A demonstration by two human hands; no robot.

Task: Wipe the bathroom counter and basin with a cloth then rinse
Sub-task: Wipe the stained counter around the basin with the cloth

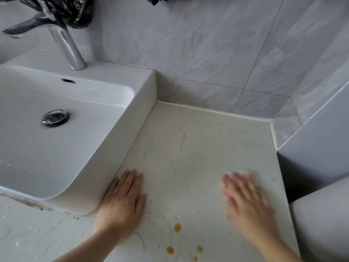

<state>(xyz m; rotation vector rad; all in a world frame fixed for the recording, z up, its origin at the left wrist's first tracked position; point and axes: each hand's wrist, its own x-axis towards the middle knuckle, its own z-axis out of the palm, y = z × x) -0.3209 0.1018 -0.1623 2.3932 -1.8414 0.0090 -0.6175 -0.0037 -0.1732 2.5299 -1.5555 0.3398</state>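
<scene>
The pale marble counter [188, 144] lies to the right of the white basin [145, 87]. My left hand [122, 201] rests flat on the counter, fingers together, its edge against the basin's rounded corner. It holds nothing. My right hand [245, 203] is blurred by motion and lies palm down near the counter's right edge. A thin whitish edge of cloth [244, 173] shows just past its fingertips; the rest is hidden under the hand. Several amber stains [177, 227] dot the counter between my wrists.
A chrome faucet [68, 48] stands at the basin's back, with a black plastic bag [71, 12] hanging over it. The drain plug [55, 118] sits in the basin floor. Grey tiled walls close the back and right. A white rounded fixture [321, 224] sits beyond the counter's right edge.
</scene>
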